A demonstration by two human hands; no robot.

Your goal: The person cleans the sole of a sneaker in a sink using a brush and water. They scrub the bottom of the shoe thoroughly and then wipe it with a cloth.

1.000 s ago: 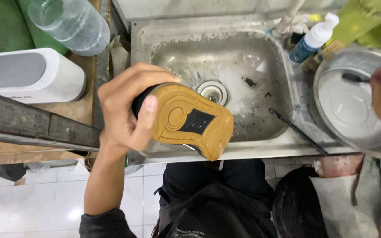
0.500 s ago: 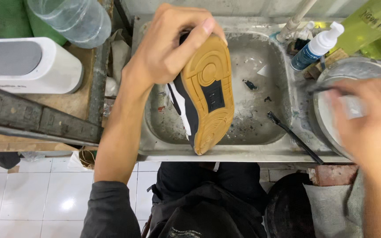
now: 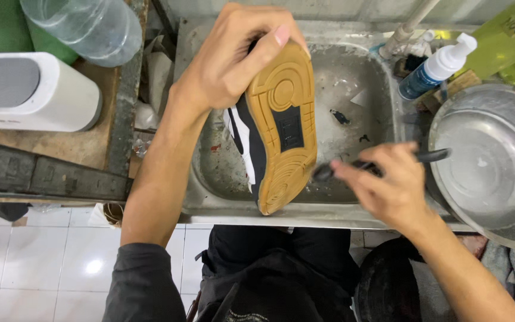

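Over the steel sink (image 3: 210,197), left hand (image 3: 233,59) grips a gum-soled shoe (image 3: 281,125); right hand (image 3: 388,185) clasps a black brush (image 3: 433,156).

One shoe (image 3: 281,128), one brush (image 3: 382,164), two bottles (image 3: 439,65), one basin (image 3: 490,161).

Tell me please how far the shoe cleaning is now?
Early stage. Done: the left hand holds the shoe sole-up over the sink. In hand: the right hand brings a dark brush to the sole edge. Left: the sole shows no foam; the spray bottle stands aside.
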